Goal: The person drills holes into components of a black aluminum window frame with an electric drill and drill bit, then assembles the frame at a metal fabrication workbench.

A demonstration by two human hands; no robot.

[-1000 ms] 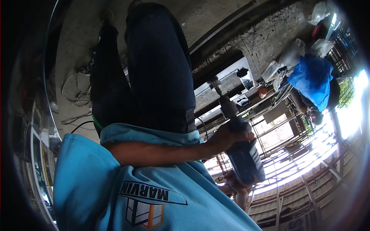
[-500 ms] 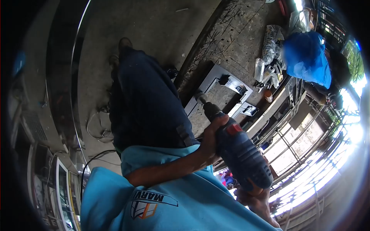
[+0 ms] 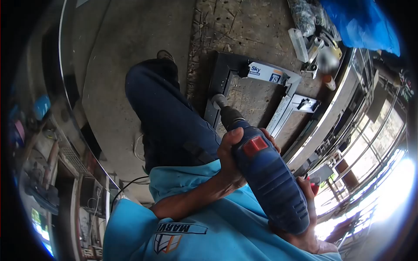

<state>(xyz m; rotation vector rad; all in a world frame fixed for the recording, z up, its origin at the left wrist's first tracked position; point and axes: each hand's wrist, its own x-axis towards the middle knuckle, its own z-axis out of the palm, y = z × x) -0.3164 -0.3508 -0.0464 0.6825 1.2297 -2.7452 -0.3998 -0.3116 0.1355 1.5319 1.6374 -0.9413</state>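
Observation:
A blue power drill (image 3: 272,185) with a red switch on its body is held in both my hands. My left hand (image 3: 230,162) is closed around its front, just behind the chuck. At the rear, my right hand (image 3: 307,238) wraps the handle, partly hidden by the drill body. The round, cup-shaped bit (image 3: 219,101) meets the dark face of a metal profile frame (image 3: 212,116) lying on the workbench (image 3: 244,32). Printed tape reading "Sky" (image 3: 263,72) covers part of the frame.
Plastic-wrapped parts (image 3: 303,18), a blue bag (image 3: 361,26) and a small orange-white container (image 3: 328,81) lie along the bench's far side. A second light profile piece (image 3: 300,104) sits beside the frame. A black cable (image 3: 126,189) runs near my left side.
My view has shifted, so the bench and frame look closer and turned. The drill now shows larger, with its bit at the frame's dark face; both hands keep their grip.

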